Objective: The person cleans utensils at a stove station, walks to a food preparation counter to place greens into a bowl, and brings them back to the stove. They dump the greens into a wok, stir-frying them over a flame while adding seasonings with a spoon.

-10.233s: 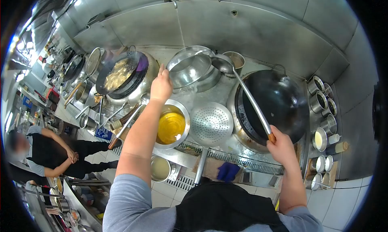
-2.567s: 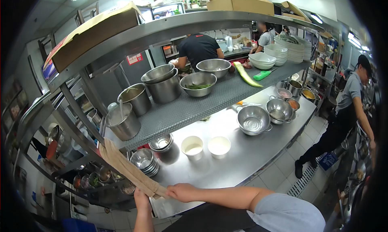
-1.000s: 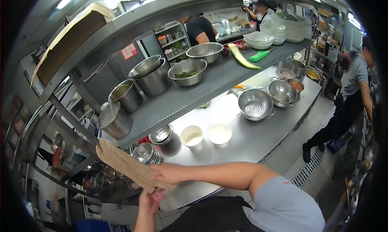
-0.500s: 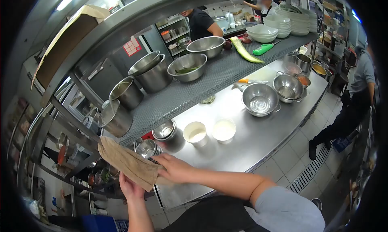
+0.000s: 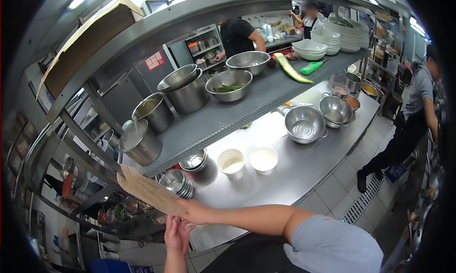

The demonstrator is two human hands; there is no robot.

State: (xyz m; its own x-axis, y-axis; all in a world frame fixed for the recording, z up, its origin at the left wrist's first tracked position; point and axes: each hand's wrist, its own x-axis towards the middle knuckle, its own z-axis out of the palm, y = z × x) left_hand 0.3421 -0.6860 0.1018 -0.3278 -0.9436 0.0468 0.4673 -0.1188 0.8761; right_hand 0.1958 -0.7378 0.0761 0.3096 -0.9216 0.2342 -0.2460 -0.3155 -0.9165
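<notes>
Low at the near end of the cloth [image 5: 149,192], the right hand [image 5: 195,211] is right on it, fingers bent against the fabric, though whether it truly grips, I can't tell. Just below comes the left hand [image 5: 176,236], half open, thumb apart, nothing seen in it, fingertips close under the right. And the cloth itself slants up and left from the hands to the end of the shelf [image 5: 213,121]. Looks like a hand-wiping step to me; the next move calls for a clean release or a surer hold on that end.

Now the containers! Just beyond the hands, small bowls [image 5: 175,183] sit nested. Farther right, two tubs: the nearer [image 5: 231,164] part filled with something pale, the other [image 5: 264,161] white inside, its level hard to read. Above the hands on the shelf, a pot [image 5: 140,143] with a handle poking out, and a bowl [image 5: 229,86] holding long green pieces. Well off to the right, a colander [image 5: 305,124] with nothing visible in it.
</notes>
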